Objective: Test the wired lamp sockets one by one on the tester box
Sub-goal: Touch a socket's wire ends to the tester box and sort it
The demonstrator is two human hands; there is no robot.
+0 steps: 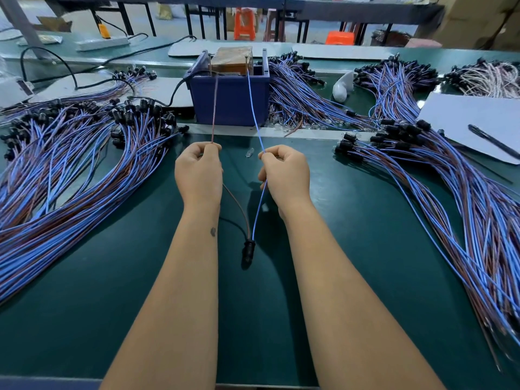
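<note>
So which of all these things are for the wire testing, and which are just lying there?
For the job:
- brown wire, pinched by left hand
- blue wire, pinched by right hand
- black lamp socket hanging from both wires
- blue tester box
- piles of wired sockets

Just lying about:
- pen on white sheet
- power strip
- orange stools

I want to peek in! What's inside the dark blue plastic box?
A brown block wrapped in shiny tape sticks out of the dark blue plastic box. The brown wire and blue wire reach up to it. The box walls hide everything lower down.
</note>
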